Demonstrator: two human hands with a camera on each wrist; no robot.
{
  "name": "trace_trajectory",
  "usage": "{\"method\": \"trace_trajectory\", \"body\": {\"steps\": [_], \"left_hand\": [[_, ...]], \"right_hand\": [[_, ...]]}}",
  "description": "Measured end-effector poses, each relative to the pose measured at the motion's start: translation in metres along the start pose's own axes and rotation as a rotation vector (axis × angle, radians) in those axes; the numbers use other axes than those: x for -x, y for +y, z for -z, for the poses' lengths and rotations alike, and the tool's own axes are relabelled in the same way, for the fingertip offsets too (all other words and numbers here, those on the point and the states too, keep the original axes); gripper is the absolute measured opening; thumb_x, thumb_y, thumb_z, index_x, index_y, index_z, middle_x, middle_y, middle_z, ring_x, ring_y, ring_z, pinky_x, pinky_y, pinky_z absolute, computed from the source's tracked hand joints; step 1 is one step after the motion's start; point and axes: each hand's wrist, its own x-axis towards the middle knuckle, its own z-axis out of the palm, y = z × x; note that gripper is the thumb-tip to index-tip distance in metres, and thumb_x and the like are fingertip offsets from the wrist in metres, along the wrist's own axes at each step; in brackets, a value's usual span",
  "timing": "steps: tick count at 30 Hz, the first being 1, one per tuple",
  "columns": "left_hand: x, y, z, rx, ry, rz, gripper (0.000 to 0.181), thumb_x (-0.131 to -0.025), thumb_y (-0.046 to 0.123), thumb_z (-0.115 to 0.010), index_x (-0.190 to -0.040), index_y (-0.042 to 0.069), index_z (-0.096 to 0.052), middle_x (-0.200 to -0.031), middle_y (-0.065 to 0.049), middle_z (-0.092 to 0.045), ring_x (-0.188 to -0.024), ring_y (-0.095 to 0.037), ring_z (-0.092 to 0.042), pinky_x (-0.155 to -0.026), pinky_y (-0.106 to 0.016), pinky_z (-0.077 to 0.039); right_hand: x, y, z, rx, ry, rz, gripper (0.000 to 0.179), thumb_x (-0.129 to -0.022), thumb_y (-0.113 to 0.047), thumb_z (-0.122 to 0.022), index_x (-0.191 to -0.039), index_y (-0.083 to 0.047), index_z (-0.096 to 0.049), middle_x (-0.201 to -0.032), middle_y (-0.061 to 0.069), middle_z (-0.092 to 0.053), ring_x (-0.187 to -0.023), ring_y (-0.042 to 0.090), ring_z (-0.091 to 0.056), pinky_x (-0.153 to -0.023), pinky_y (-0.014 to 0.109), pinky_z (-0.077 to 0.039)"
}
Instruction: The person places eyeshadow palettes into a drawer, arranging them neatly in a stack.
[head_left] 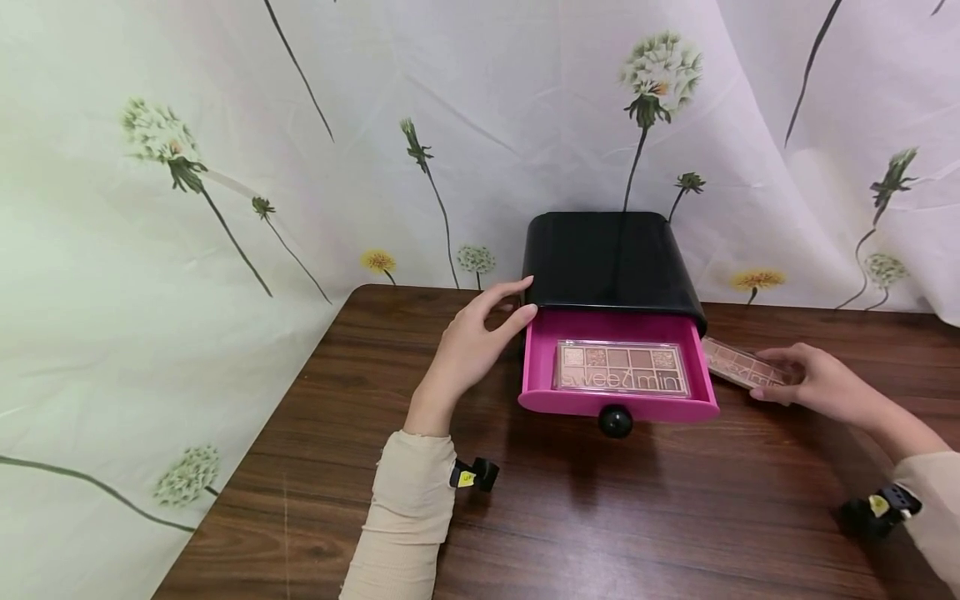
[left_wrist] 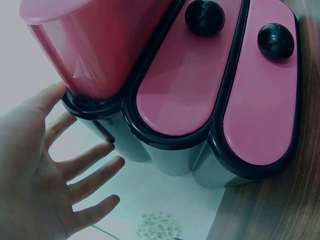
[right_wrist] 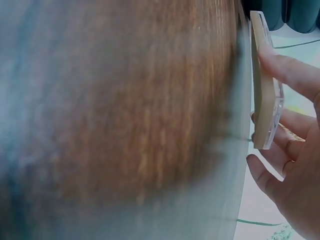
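Observation:
A black cabinet stands at the back of the table with its pink top drawer pulled out. In that drawer lies an eyeshadow palette under a clear lettered lid. My left hand touches the cabinet's left side near the drawer's opening; the left wrist view shows its fingers spread and mostly straight, the thumb at the black rim. On the right, my right hand pinches a second eyeshadow palette by its near end, beside the drawer. Seen edge-on in the right wrist view, this palette is tilted up.
Below the pulled-out drawer are two closed pink drawers, a middle one and a bottom one, each with a round black knob. Dark wood tabletop spreads in front. Behind hangs a white flowered cloth.

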Motion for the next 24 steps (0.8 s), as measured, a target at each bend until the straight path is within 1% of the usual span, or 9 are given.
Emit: {"method": "trace_trajectory", "body": {"steps": [1, 5, 8, 13, 15, 18, 20, 22, 24], "left_hand": [[0.000, 0.000, 0.000, -0.001, 0.000, 0.000, 0.046, -0.092, 0.063, -0.056, -0.137, 0.050, -0.053, -0.141, 0.020, -0.050, -0.120, -0.006, -0.051, -0.101, -0.048, -0.043], [-0.001, 0.000, 0.000, -0.003, 0.000, -0.001, 0.046, -0.093, 0.063, -0.056, -0.137, 0.050, -0.053, -0.141, 0.020, -0.050, -0.121, -0.007, -0.052, -0.102, -0.048, -0.042], [-0.001, 0.000, 0.000, -0.002, -0.001, 0.000, 0.046, -0.093, 0.063, -0.056, -0.137, 0.050, -0.053, -0.141, 0.019, -0.049, -0.122, -0.008, -0.052, -0.103, -0.050, -0.040], [-0.001, 0.001, 0.000, -0.008, -0.003, 0.004, 0.046, -0.092, 0.063, -0.056, -0.136, 0.052, -0.053, -0.142, 0.020, -0.049, -0.123, -0.009, -0.051, -0.104, -0.052, -0.039], [-0.001, 0.000, 0.000, -0.009, -0.003, 0.007, 0.046, -0.092, 0.064, -0.056, -0.136, 0.052, -0.052, -0.142, 0.021, -0.048, -0.123, -0.008, -0.051, -0.103, -0.050, -0.040], [-0.001, -0.001, -0.001, -0.005, -0.003, 0.007, 0.046, -0.092, 0.064, -0.056, -0.136, 0.052, -0.052, -0.142, 0.021, -0.048, -0.123, -0.007, -0.051, -0.102, -0.048, -0.041], [-0.002, -0.001, -0.001, -0.005, -0.003, 0.007, 0.046, -0.092, 0.065, -0.055, -0.136, 0.053, -0.052, -0.142, 0.021, -0.048, -0.122, -0.006, -0.051, -0.102, -0.047, -0.041], [-0.002, -0.001, -0.001, -0.006, -0.003, 0.006, 0.046, -0.092, 0.065, -0.055, -0.136, 0.052, -0.052, -0.141, 0.021, -0.048, -0.122, -0.005, -0.051, -0.102, -0.046, -0.041], [-0.002, -0.001, 0.000, -0.007, -0.002, 0.006, 0.046, -0.092, 0.064, -0.056, -0.136, 0.052, -0.053, -0.141, 0.021, -0.049, -0.122, -0.006, -0.051, -0.102, -0.047, -0.041]], "right_hand": [[0.002, 0.000, 0.000, -0.007, 0.011, 0.005, 0.062, -0.081, -0.026, -0.084, -0.126, 0.010, -0.061, -0.110, 0.021, -0.061, -0.088, 0.005, -0.047, -0.071, 0.019, -0.039], [0.009, -0.002, 0.000, -0.021, 0.076, 0.046, 0.059, -0.079, -0.022, -0.085, -0.123, 0.009, -0.063, -0.107, 0.020, -0.062, -0.086, -0.003, -0.045, -0.069, 0.015, -0.038], [0.014, -0.005, 0.001, -0.026, 0.132, 0.063, 0.057, -0.078, -0.019, -0.085, -0.124, 0.008, -0.063, -0.104, 0.017, -0.062, -0.083, -0.003, -0.045, -0.068, 0.014, -0.037], [0.023, -0.012, 0.004, -0.032, 0.182, 0.030, 0.057, -0.081, -0.023, -0.083, -0.128, 0.002, -0.063, -0.108, 0.014, -0.061, -0.081, -0.004, -0.047, -0.067, 0.013, -0.038], [0.027, -0.015, 0.006, -0.035, 0.196, 0.015, 0.056, -0.082, -0.025, -0.082, -0.128, -0.001, -0.063, -0.111, 0.007, -0.060, -0.082, -0.006, -0.047, -0.068, 0.013, -0.038], [0.033, -0.018, 0.008, -0.057, 0.221, 0.010, 0.053, -0.084, -0.026, -0.081, -0.129, -0.004, -0.063, -0.111, -0.014, -0.057, -0.085, -0.011, -0.048, -0.071, 0.012, -0.038], [0.037, -0.020, 0.009, -0.071, 0.242, 0.020, 0.051, -0.084, -0.024, -0.081, -0.129, -0.006, -0.064, -0.110, -0.025, -0.053, -0.086, -0.013, -0.048, -0.072, 0.010, -0.039], [0.041, -0.022, 0.010, -0.087, 0.256, 0.038, 0.049, -0.085, -0.022, -0.081, -0.128, -0.006, -0.064, -0.110, -0.029, -0.051, -0.088, -0.012, -0.048, -0.073, 0.008, -0.038], [0.044, -0.026, 0.011, -0.091, 0.273, 0.046, 0.048, -0.084, -0.020, -0.081, -0.127, -0.007, -0.065, -0.110, -0.027, -0.052, -0.089, -0.011, -0.048, -0.074, 0.006, -0.037]]}}
